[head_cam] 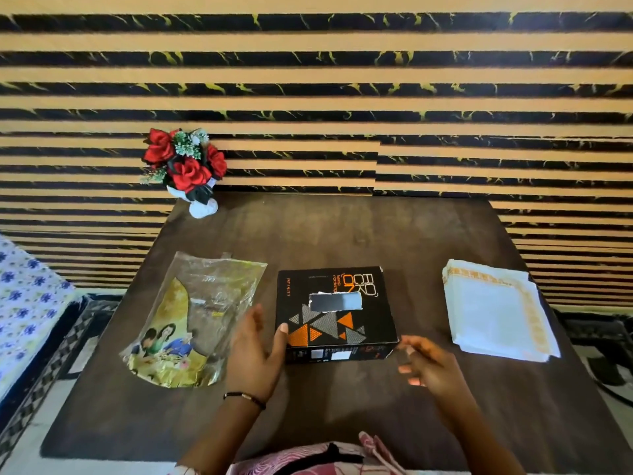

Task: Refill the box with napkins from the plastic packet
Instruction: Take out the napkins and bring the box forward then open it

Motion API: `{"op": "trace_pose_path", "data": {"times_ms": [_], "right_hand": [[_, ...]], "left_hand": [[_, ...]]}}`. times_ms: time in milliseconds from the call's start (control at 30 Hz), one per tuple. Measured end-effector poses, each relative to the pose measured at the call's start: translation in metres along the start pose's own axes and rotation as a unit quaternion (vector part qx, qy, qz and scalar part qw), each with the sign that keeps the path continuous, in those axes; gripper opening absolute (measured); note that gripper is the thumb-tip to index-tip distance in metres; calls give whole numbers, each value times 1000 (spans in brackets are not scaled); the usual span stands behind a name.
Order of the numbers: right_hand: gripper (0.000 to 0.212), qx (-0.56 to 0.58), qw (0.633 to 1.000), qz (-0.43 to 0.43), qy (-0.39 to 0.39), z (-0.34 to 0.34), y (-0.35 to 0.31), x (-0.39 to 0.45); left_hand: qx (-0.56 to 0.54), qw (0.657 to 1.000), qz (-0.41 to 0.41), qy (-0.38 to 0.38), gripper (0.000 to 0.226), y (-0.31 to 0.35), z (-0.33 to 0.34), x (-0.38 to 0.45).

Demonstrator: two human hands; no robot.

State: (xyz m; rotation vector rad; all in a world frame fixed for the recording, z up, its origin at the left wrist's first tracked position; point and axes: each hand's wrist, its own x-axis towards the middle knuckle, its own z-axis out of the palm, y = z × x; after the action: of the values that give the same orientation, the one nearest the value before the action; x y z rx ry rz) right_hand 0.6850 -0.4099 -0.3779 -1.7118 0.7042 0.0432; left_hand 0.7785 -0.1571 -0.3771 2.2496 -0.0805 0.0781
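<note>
1. The wall (445, 97) behind is striped tan and black; it fills the upper half of the view.
2. The table (342, 234) is dark wood, its near edge partly hidden by the person's lap and patterned clothing at the bottom.
3. The napkins (496, 310) lie in a white stack with orange borders on the table's right side, well apart from the box.
4. The packet (191, 320) lies flat on the left — clear, crinkled plastic with a printed picture at its near end; whether anything is left inside is hard to make out.
5. The box (334, 313) sits at the centre, black with orange and grey triangles, a torn slot in its top. What is inside cannot be seen.
6. The flowers (185, 162) — red, in a white vase — stand at the far left corner.
7. The left hand (257, 351) stands edge-up beside the box, fingers straight, thumb tip touching the box's near left corner; it grasps nothing. A thin bracelet circles the wrist.
8. The right hand (428, 365) hovers by the near right corner, blurred, fingers loosely curled and holding nothing; contact with the box cannot be told.
</note>
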Motion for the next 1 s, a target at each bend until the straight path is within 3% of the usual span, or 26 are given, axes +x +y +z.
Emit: {"op": "trace_pose_path", "data": {"times_ms": [100,200,333,400,533,700,1000], "right_hand": [[21,-13,1000,4,-27,-4,0,-5],[22,-36,997,17,-69,-7,-4,-4],[17,-78,990,23,-115,-16,-21,10],[16,-96,988,1,-120,-20,-30,20],[13,-112,988,-28,-105,-18,-46,42],[38,-144,983,-78,-86,-10,-64,73],[38,-191,957,-97,-197,-29,-84,99]], "left_hand": [[37,998,52,7,63,20,7,13],[89,984,135,-80,74,46,29,26],[245,918,239,-201,77,73,71,26],[310,894,236,-219,80,78,86,21],[332,892,213,-219,84,77,93,18],[335,894,206,-213,82,78,95,19],[331,908,182,-181,80,85,105,21]]}}
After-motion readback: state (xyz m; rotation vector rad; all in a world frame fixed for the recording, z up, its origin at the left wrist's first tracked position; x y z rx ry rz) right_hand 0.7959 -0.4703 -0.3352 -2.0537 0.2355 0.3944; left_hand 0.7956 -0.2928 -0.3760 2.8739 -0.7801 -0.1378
